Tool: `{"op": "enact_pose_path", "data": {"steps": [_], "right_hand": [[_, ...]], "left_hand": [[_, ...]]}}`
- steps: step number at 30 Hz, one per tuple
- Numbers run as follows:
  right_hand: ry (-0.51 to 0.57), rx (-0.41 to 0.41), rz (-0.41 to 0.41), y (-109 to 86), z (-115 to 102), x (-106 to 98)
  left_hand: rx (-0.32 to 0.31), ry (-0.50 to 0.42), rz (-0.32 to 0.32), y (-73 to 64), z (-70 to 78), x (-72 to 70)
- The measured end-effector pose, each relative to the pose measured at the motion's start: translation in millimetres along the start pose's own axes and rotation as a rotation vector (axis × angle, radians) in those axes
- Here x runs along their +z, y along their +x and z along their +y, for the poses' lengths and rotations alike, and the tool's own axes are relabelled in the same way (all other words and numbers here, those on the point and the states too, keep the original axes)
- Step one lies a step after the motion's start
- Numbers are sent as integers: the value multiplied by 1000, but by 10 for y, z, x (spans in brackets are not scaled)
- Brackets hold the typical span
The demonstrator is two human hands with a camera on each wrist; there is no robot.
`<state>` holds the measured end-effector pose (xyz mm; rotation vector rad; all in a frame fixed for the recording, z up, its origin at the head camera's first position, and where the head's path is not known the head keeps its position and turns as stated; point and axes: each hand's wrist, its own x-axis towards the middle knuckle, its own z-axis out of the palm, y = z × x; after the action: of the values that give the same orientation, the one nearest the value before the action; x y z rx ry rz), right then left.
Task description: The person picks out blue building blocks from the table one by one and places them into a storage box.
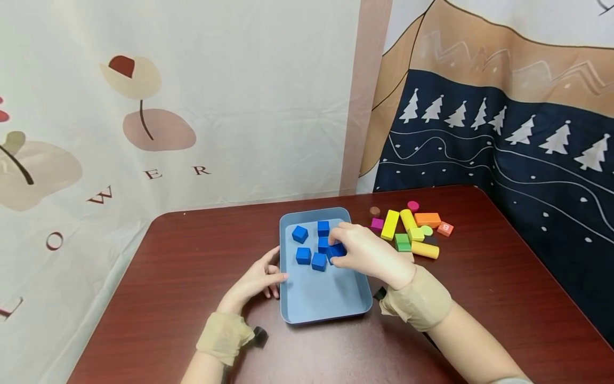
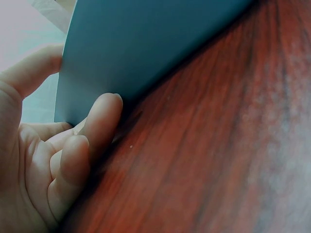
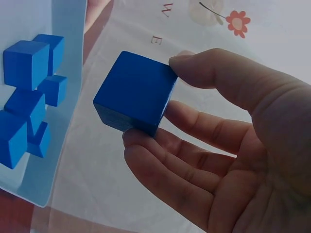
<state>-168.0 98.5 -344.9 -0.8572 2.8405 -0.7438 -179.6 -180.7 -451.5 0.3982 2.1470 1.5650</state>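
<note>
A blue-grey tray lies on the table with several blue cubes grouped in its far half. My right hand pinches one blue cube between thumb and fingertips, over the tray's right side among the others. The right wrist view shows this cube whole, with more cubes in the tray behind. At the tray's left side is my left hand, its thumb over the rim. In the left wrist view its curled fingers lie along the tray's outer wall.
Right of the tray lies a loose pile of coloured blocks, among them a yellow bar, a green block, an orange block and a yellow cylinder. A printed curtain hangs behind the dark red table.
</note>
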Motion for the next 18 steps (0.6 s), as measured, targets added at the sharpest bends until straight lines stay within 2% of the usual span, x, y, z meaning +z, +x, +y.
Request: {"op": "enact_pose_path", "data": {"steps": [7,14,18], "right_hand": [[15,2,1,44,22,71],[20,17,2,71,39,122],[31,27,-14,79,40,155]], "left_hand": [[2,10,-2,11,-5,-13],[-2,0,5,118,-260,-43],[2,9,11,133,-315,-43]]}}
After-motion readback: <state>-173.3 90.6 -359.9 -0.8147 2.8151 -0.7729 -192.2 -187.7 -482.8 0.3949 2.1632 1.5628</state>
